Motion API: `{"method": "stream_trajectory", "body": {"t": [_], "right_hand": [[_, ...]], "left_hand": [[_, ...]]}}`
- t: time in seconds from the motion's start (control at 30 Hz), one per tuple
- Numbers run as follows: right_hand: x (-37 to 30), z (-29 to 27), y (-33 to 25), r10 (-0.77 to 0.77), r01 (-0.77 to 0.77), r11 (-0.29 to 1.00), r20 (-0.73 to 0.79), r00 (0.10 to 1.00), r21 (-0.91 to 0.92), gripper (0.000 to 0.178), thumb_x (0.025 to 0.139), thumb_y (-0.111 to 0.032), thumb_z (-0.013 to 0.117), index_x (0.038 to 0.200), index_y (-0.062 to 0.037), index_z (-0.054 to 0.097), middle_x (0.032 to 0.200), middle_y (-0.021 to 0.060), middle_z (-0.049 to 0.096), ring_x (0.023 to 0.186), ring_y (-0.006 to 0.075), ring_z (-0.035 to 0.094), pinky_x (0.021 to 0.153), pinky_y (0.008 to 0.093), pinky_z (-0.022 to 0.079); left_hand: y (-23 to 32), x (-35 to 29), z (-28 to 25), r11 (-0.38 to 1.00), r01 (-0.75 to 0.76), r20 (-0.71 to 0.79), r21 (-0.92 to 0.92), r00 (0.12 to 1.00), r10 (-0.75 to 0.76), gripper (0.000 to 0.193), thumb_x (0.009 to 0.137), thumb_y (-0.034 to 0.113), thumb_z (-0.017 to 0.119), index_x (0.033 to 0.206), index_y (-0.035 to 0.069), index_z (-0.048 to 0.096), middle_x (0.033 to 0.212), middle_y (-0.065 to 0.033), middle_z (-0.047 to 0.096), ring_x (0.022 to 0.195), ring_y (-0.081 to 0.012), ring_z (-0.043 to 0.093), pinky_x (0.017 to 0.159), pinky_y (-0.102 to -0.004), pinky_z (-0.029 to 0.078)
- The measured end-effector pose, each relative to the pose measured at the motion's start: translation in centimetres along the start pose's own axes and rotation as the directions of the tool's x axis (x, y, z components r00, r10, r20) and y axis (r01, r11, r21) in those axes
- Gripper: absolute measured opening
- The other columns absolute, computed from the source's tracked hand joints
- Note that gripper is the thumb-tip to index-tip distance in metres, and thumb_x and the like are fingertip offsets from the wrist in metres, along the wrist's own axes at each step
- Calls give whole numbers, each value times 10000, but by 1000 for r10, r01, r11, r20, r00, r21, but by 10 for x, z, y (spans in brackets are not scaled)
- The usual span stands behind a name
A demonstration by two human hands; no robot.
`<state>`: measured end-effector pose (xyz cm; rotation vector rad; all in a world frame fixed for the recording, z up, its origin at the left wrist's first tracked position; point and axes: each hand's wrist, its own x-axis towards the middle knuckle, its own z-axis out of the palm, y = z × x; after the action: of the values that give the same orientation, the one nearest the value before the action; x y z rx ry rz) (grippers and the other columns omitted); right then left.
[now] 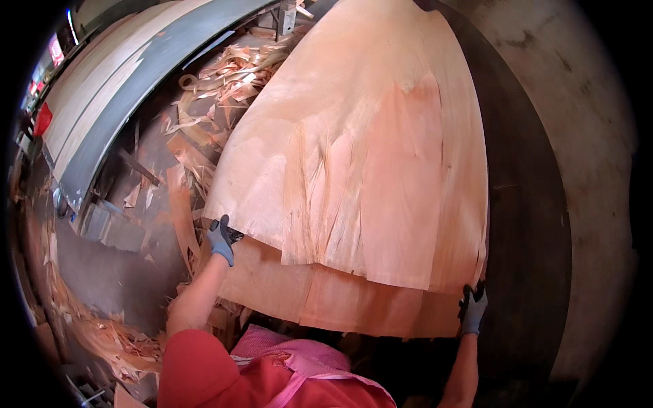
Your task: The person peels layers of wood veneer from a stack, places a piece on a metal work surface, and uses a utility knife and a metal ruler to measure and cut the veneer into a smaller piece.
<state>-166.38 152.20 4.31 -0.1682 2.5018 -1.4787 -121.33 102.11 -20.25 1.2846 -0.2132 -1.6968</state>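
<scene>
A large, thin sheet of wood veneer (408, 177), pale pinkish with split, overlapping strips along its near part, spreads out in front of me. Its near edge is lifted over another veneer sheet (272, 279) lying below. My left hand (221, 241), in a grey glove with dark fingers, grips the upper sheet's near left corner, the fingers partly under it. At the near right corner my right hand (473, 309), gloved the same way, is closed on the edge. Part of its fingers is hidden by the sheet.
A long grey table (129, 95) with pale veneer strips on it stands at the far left. Torn veneer scraps (238, 71) pile up on the floor between it and the sheets. More shavings (115, 343) lie at the lower left. A pale wall (578, 136) rises at the right.
</scene>
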Motion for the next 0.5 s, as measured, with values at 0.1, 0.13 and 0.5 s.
{"method": "stream_trajectory", "body": {"t": [0.1, 0.13, 0.5], "right_hand": [[-1, 7, -16, -70, 70, 998, -95, 993, -3, 578, 906, -77, 679, 1427, -51, 430, 912, 23, 581, 571, 78, 509, 466, 235, 402], [0, 10, -23, -28, 24, 999, -90, 996, -47, 560, 920, -63, 654, 1436, -62, 437, 1013, 32, 590, 634, 82, 532, 498, 233, 418], [-10, 32, -80, 68, -106, 956, -147, 987, -272, 486, 929, -23, 622, 1400, -59, 507, 1145, 40, 624, 666, 82, 518, 535, 241, 426]], "left_hand": [[-2, -16, 9, 997, -24, -20, 73, 999, 26, 176, 924, 149, 642, 780, 147, 542, 668, -101, 626, 435, -282, 587, 364, -417, 506], [-5, -23, 8, 995, -37, -38, 95, 998, 41, 185, 925, 149, 642, 771, 148, 539, 659, -99, 622, 435, -281, 588, 363, -416, 506], [2, -49, 10, 978, 79, -83, 192, 995, -64, 243, 923, 131, 658, 742, 143, 496, 642, -82, 612, 424, -231, 555, 397, -388, 512]]}}
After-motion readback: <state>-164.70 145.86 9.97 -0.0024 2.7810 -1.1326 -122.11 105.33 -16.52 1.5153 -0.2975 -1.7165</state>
